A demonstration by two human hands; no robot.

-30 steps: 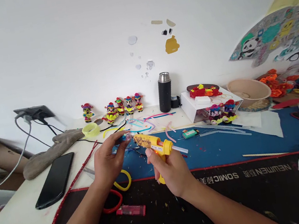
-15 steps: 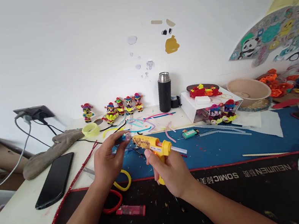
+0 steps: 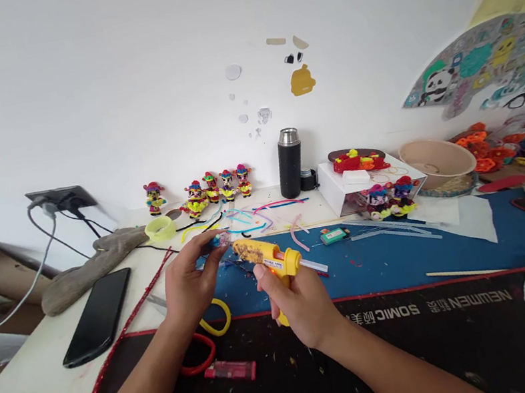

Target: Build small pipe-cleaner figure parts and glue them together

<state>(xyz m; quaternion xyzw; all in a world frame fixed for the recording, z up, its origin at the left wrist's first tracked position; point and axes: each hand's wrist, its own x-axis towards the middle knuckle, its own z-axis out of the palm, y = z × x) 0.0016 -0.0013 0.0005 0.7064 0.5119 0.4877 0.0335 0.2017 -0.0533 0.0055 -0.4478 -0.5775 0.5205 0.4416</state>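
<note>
A yellow hot glue gun (image 3: 260, 254) with a clear glue stick (image 3: 314, 265) out of its back end is in my right hand (image 3: 304, 301), fingers wrapped round the handle. Its brown-stained nozzle end points left at a small blue and whitish piece (image 3: 220, 239). My left hand (image 3: 190, 277) pinches that piece between thumb and fingers, which hide most of it. Whether the nozzle touches it I cannot tell. Below my left hand lie scissors (image 3: 217, 318) with one yellow and one red handle loop, and a pink lighter (image 3: 231, 371).
Several fuzzy dolls (image 3: 195, 199) stand along the wall. Coloured pipe cleaners (image 3: 258, 214) lie before a black thermos (image 3: 290, 163). On the left are a phone (image 3: 97, 317) and a red tinsel strand (image 3: 116, 347). A white box (image 3: 335, 192) and a beige bowl (image 3: 436, 159) stand right.
Almost nothing differs. Both hands keep their hold on the glue gun and the small piece; the view has shifted very slightly.
</note>
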